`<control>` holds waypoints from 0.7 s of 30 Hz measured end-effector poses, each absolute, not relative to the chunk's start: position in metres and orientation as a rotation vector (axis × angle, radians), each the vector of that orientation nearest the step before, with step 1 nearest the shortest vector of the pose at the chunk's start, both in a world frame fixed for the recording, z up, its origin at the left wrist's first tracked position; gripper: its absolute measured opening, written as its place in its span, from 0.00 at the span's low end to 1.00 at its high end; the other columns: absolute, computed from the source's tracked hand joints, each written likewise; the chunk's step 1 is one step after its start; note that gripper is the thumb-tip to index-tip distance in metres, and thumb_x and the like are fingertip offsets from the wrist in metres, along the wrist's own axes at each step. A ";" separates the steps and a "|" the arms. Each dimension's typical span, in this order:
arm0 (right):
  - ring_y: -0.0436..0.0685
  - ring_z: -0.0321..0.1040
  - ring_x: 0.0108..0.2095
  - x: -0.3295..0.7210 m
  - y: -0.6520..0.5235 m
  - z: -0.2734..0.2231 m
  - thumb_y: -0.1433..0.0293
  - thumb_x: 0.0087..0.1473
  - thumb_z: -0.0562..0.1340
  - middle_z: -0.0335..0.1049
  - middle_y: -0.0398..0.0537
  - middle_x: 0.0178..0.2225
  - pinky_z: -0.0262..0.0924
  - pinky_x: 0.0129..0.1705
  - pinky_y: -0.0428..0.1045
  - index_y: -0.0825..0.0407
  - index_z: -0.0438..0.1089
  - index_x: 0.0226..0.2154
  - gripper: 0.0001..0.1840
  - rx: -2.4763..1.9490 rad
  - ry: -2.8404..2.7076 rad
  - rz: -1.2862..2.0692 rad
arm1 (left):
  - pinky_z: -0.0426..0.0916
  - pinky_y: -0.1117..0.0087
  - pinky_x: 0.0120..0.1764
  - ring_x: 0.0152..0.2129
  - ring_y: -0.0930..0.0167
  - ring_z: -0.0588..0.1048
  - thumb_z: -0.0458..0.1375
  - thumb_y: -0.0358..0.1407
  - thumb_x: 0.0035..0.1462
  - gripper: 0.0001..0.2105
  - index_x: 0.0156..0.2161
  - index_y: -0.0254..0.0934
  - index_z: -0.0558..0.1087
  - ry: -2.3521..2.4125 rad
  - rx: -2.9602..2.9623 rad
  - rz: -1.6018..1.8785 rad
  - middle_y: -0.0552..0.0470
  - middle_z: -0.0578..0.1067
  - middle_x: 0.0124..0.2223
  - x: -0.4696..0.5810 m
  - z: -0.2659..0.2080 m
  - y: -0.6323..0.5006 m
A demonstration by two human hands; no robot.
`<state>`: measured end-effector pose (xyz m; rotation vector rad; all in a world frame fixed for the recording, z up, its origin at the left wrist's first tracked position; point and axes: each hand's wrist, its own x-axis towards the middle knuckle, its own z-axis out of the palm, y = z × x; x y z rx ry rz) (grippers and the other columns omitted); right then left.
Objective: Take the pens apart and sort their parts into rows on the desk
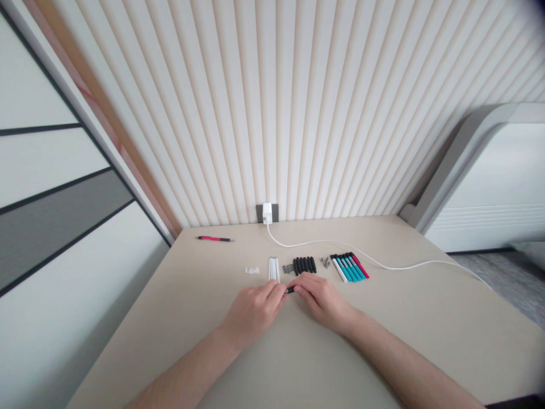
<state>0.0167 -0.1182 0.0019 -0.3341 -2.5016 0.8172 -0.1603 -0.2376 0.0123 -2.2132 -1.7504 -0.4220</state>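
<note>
My left hand [259, 307] and my right hand [321, 298] meet low over the table, fingers pinched from both sides on a small black pen grip [290, 290]. A greyish tip shows at its left end, and the fingers hide the rest. Just beyond my left hand lie several thin white pen refills [273, 268] side by side. Behind my right hand is a row of black pen grips [305, 265], with small grey pieces [288, 268] to their left. Farther right are pen barrels [349, 267] in white, teal and red with black ends.
A red and black pen [215, 239] lies at the back left. Small whitish pieces [252, 270] and another grey pile [325, 262] sit in the row. From a white charger [267, 213] at the wall, a white cable [340, 243] runs right across the table [191, 352].
</note>
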 end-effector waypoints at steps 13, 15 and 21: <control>0.53 0.67 0.35 0.016 -0.121 0.005 0.65 0.65 0.51 0.70 0.47 0.33 0.63 0.39 0.48 0.51 0.71 0.40 0.14 -0.289 -2.431 0.885 | 0.60 0.70 0.24 0.23 0.73 0.74 0.46 0.32 0.67 0.12 0.30 0.37 0.65 -1.762 -2.265 -0.399 0.56 0.71 0.26 -0.160 0.009 -0.237; 0.53 0.68 0.37 0.016 -0.121 0.004 0.64 0.64 0.54 0.70 0.48 0.36 0.64 0.39 0.48 0.50 0.71 0.42 0.13 -0.297 -2.384 0.919 | 0.59 0.70 0.23 0.23 0.73 0.73 0.46 0.31 0.67 0.12 0.31 0.37 0.65 -1.767 -2.244 -0.404 0.56 0.71 0.26 -0.160 0.008 -0.237; 0.54 0.68 0.38 0.015 -0.121 0.002 0.64 0.64 0.53 0.72 0.49 0.37 0.63 0.42 0.50 0.50 0.70 0.46 0.14 -0.326 -2.390 0.947 | 0.59 0.69 0.23 0.23 0.73 0.74 0.47 0.32 0.68 0.10 0.33 0.37 0.65 -1.736 -2.207 -0.443 0.57 0.71 0.27 -0.161 0.006 -0.236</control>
